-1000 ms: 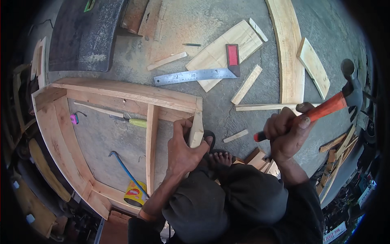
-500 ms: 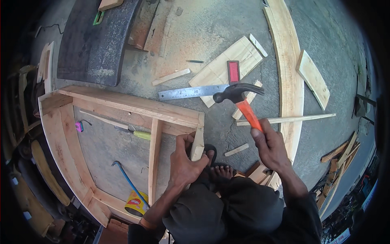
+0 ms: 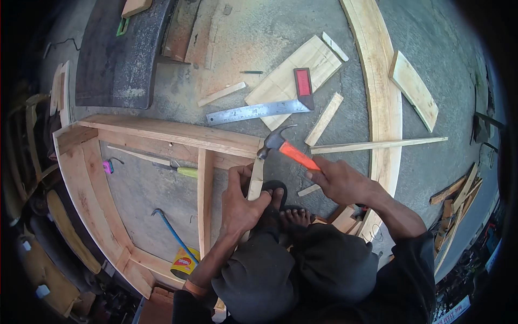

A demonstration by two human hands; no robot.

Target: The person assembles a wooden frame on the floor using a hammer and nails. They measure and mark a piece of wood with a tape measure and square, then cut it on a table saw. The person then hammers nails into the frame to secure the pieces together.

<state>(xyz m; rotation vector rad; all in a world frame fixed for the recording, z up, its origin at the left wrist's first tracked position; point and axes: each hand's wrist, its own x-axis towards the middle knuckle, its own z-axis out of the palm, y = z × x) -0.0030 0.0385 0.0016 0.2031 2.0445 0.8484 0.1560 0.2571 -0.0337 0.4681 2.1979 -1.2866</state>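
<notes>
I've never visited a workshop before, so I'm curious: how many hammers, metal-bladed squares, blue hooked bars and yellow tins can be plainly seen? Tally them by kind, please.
Hammer: 1, in the right hand
Metal-bladed square: 1
Blue hooked bar: 1
Yellow tin: 1
Total: 4

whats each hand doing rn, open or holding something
Left hand: closed, holding a pale wood piece.
Right hand: closed, holding an orange-handled claw hammer.
</notes>
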